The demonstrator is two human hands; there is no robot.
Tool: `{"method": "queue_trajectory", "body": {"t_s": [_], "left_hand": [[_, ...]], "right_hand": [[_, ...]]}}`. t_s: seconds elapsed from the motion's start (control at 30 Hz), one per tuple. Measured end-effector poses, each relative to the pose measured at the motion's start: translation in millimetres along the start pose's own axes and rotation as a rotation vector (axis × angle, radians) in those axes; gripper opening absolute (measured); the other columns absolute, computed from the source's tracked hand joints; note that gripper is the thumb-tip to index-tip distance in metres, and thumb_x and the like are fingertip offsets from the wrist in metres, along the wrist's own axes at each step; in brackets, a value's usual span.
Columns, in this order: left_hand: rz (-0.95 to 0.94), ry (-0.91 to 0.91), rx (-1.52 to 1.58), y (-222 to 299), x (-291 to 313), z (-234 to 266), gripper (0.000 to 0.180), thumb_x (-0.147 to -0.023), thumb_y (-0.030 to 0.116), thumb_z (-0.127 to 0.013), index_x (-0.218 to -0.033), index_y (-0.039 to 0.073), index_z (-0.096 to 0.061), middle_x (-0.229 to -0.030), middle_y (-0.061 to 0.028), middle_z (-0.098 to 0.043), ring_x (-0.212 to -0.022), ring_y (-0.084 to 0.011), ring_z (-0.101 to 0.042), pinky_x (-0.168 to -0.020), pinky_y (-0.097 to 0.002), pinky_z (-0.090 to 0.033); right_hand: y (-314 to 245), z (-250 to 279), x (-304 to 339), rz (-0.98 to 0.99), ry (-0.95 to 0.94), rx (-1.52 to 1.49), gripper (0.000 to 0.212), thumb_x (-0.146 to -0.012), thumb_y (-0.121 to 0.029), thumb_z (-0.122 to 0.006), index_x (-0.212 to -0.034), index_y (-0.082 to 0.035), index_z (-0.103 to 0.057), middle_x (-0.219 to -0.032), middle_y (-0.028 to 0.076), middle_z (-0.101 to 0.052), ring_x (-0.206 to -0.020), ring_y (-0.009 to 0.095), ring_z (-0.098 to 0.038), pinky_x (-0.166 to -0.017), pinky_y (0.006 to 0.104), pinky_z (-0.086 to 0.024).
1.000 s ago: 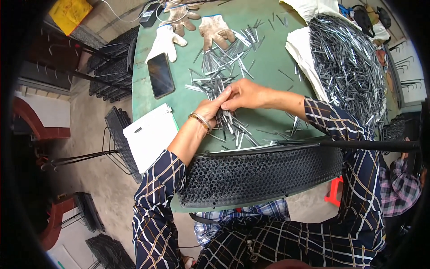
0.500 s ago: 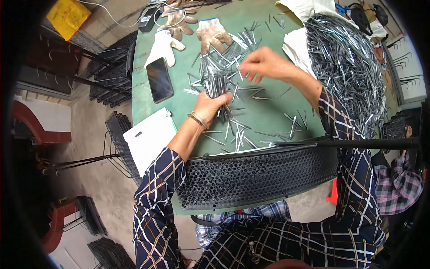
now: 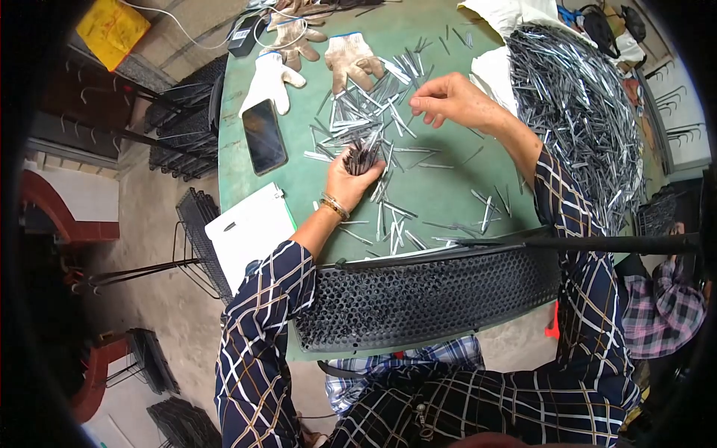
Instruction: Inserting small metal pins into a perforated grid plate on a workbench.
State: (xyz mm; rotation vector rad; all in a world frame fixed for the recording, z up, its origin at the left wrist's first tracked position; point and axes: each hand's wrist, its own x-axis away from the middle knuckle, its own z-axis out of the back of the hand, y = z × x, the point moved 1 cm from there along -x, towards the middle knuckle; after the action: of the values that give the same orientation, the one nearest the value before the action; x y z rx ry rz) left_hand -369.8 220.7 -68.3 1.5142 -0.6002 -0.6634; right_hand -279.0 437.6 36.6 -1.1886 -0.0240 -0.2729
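Observation:
My left hand point(image 3: 346, 184) is wrapped round a bundle of thin dark metal strips point(image 3: 363, 158), held above the green table point(image 3: 448, 190). The strips' ends point up toward me. To its right, my right hand point(image 3: 461, 103) hovers over the table with thumb and fingers pinched together. Whatever lies between those fingertips, if anything, is too small to make out. Loose silvery strips point(image 3: 357, 113) are scattered just beyond the bundle, and several more point(image 3: 396, 231) lie nearer me.
A black perforated panel point(image 3: 441, 291) runs along the near table edge. At right bulges a white sack point(image 3: 493, 75) heaped with strips point(image 3: 579, 112). Work gloves point(image 3: 349, 58), a phone point(image 3: 264, 137) and a notepad point(image 3: 254, 231) lie left. Another person in plaid point(image 3: 665, 306) is at far right.
My left hand has turned the bundle from lengthwise to end-on and lowered it slightly. My right hand has moved a little to the right, its fingers drawn closer together.

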Motion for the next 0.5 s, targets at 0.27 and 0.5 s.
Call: {"method": "queue_trajectory", "body": {"t_s": [0.27, 0.5], "left_hand": [[0.108, -0.021, 0.090, 30.0, -9.9, -2.3, 0.019, -0.079, 0.014, -0.071, -0.092, 0.004, -0.060, -0.077, -0.0012, -0.063, -0.070, -0.0087, -0.059, -0.066, -0.0239, -0.047], [0.239, -0.019, 0.775, 95.4, -3.8, 6.2, 0.017, -0.084, 0.010, -0.064, -0.096, 0.006, -0.053, -0.078, -0.0040, -0.057, -0.068, -0.0141, -0.057, -0.063, -0.0292, -0.050]], "right_hand": [[-15.8, 25.7, 12.9, -0.024, 0.105, -0.072, 0.031, -0.087, -0.028, -0.061, -0.098, 0.001, -0.065, -0.088, 0.006, -0.065, -0.072, 0.011, -0.058, -0.063, 0.0245, -0.049], [-45.4, 55.5, 82.6, -0.025, 0.304, -0.137, 0.028, -0.087, -0.023, -0.061, -0.101, 0.002, -0.063, -0.088, 0.005, -0.064, -0.069, 0.008, -0.055, -0.061, 0.0209, -0.047]]}}
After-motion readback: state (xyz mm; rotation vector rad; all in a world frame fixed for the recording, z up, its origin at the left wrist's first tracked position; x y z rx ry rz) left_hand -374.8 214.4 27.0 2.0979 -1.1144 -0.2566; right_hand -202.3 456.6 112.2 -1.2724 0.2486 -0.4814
